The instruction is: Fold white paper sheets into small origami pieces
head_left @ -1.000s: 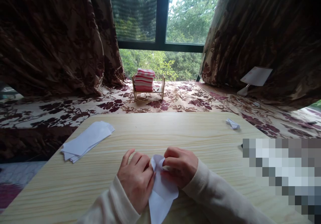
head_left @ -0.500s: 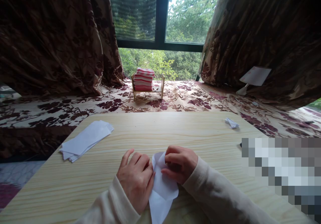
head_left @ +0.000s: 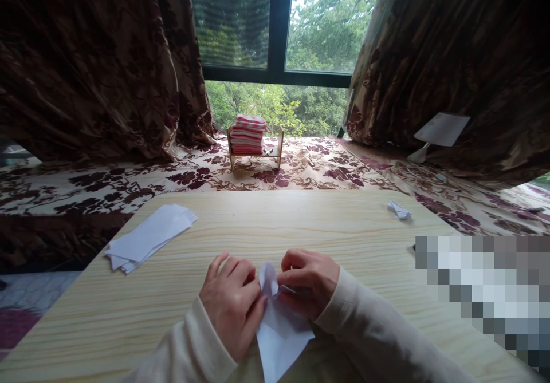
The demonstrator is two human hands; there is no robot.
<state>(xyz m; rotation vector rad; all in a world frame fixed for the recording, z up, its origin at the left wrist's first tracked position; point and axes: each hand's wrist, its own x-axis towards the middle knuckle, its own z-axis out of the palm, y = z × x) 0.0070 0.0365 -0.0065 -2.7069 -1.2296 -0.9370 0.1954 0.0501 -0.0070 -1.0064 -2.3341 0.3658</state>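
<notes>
A sheet of white paper, partly folded, lies on the wooden table between my hands, its lower point toward me. At its left edge, my left hand grips the paper with curled fingers and thumb. From the other side, my right hand pinches the paper's upper right part, which is bent over toward the middle. The top of the sheet curls up in a rounded lip. My fingers hide part of both edges.
A stack of white paper strips lies at the table's left. A small folded paper piece sits at the far right. Beyond the table, a small wooden rack holds striped cloths, and a lamp stands by the curtain.
My right hand has drawn the paper's upper right edge inward and down. The paper's lower right corner now sticks out in a sharper point. My left hand stays at the left edge.
</notes>
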